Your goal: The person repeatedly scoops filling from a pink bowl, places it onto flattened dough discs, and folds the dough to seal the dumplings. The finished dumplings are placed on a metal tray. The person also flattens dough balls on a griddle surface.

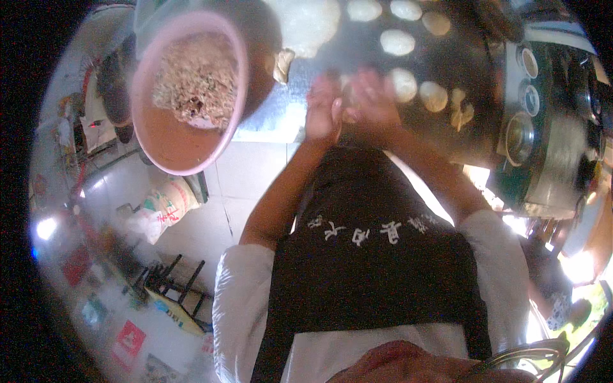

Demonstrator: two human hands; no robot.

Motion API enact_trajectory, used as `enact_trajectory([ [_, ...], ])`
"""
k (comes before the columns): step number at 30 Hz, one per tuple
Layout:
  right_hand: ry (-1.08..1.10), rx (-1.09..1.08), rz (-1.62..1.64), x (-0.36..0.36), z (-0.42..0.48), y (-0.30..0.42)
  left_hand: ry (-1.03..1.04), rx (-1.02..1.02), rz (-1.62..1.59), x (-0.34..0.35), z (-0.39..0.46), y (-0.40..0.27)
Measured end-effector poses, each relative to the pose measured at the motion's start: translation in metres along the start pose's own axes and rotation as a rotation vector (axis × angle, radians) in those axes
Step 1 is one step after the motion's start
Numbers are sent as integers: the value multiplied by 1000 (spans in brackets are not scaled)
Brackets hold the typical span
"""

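Observation:
My left hand and my right hand are side by side on the metal worktop, both blurred. A pale piece, apparently dough, lies partly hidden between them; whether either hand grips it is unclear. Just right of my right hand is a flattened dough round, with another round and an irregular dough scrap farther right. Several more rounds lie beyond. A small dough lump sits left of my hands, below a large pale sheet or floured patch.
A pink plastic basin of chopped filling stands at the left. Metal bowls sit on a counter at the right. Below left are a printed sack and a black-legged stool on the tiled floor. Part of another person shows at lower right.

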State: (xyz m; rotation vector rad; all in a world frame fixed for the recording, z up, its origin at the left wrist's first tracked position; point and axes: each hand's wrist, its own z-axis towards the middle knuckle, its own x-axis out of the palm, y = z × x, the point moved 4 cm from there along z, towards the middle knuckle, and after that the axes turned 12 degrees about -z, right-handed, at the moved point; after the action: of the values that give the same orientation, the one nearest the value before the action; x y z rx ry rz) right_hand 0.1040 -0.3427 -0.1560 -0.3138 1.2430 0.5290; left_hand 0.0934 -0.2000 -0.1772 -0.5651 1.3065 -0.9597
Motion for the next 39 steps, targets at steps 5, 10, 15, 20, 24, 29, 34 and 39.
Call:
enact_trajectory([
  [5, -27, -168, 398, 1, -7, 2, 204, -5, 243, 4, 2, -10],
  [10, -28, 427, 393, -6, -19, -39, 192, 71, 367, 10, 26, -24],
  [15, 110, 452, 390, -2, -9, -45, 248, -63, 300, 29, 24, -22],
  [20, 341, 544, 178, 28, 23, -36, -45, 90, 357, 9, -7, -14],
  [24, 577, 503, 339, 32, 44, -12, -99, 64, 37, 1, -4, 9],
  [29, 886, 395, 1340, -22, 67, 28, -546, -467, -880, -43, -28, 42],
  [34, 842, 3, 1433, -78, 119, 82, -162, -328, -2330, -101, -55, -35],
  [39, 295, -256, 944, -69, 219, 179, -683, -389, -2073, -198, -89, -59],
])
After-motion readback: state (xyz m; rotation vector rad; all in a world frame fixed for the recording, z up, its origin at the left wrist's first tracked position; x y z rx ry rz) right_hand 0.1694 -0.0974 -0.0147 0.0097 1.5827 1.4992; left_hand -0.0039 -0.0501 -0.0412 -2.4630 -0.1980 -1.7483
